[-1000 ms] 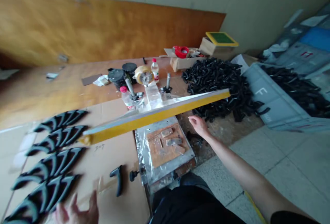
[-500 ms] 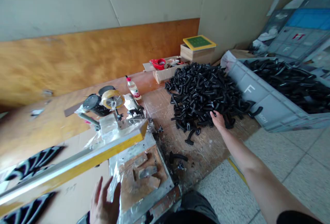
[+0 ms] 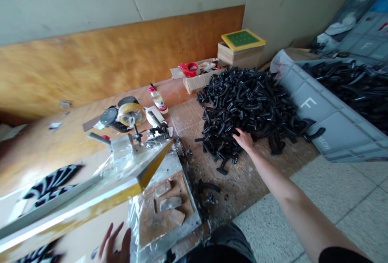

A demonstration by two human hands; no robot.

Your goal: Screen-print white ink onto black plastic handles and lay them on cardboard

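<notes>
Head view: right hand point(image 3: 244, 140) nearer, fingers at near side of black-part pile point(image 3: 242, 97), can't tell grip; left hand point(image 3: 114, 251) splayed, well left of pile. Part axes jumbled.

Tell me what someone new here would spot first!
Probably the big heap of black curved parts on the bench, beside a grey crate marked F. Then maybe the yellow-and-silver bar slanting across the lower left, and the bright red tape dispenser atop a low cardboard box at the back.
</notes>
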